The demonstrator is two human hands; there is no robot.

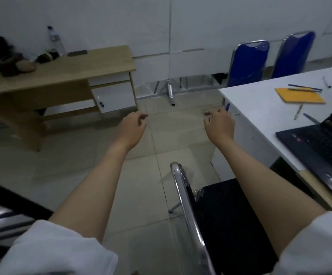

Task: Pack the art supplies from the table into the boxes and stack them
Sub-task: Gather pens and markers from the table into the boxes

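Both hands hang loosely curled and hold nothing: the left hand (133,127) over bare floor, the right hand (219,124) by the white table (260,108) corner. A hurried reach risks knocking pens (298,112) off; they and the yellow pad (300,95) lie farther along the table, no boxes visible

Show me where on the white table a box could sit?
The near corner of the white table, between the table edge, the orange pad and the laptop, is bare. Farther right it is crowded with pens.
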